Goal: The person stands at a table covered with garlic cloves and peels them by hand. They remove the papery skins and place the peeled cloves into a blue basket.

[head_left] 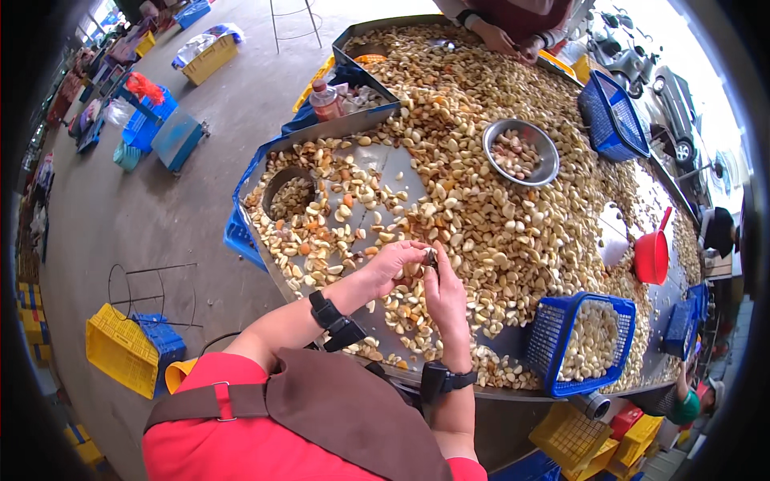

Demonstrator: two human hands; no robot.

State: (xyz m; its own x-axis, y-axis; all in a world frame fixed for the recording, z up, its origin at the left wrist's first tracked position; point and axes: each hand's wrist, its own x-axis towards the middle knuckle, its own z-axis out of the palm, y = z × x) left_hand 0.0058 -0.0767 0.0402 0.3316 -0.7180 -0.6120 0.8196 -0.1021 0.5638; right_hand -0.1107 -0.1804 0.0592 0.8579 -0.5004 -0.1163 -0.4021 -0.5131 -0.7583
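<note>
Over the metal worktable lies a wide layer of small cream and brown rounded pieces [497, 240]; their kind I cannot tell. My left hand [395, 266] and my right hand [443, 295] meet above the near left part of this layer. Between their fingertips is a small dark-and-pale piece [431, 258], partly covered by fingers. Both hands appear closed on it. To the left of them, a round hole [291, 192] in the tabletop or a sunken bowl holds more pieces.
A metal bowl [521, 152], a red scoop [652, 248] and a blue basket of pale pieces [581, 345] stand on the table. Another blue basket [613, 116] is at the far right. Across the table, another person's hands [513, 44] work. Yellow crates [122, 349] stand on the left floor.
</note>
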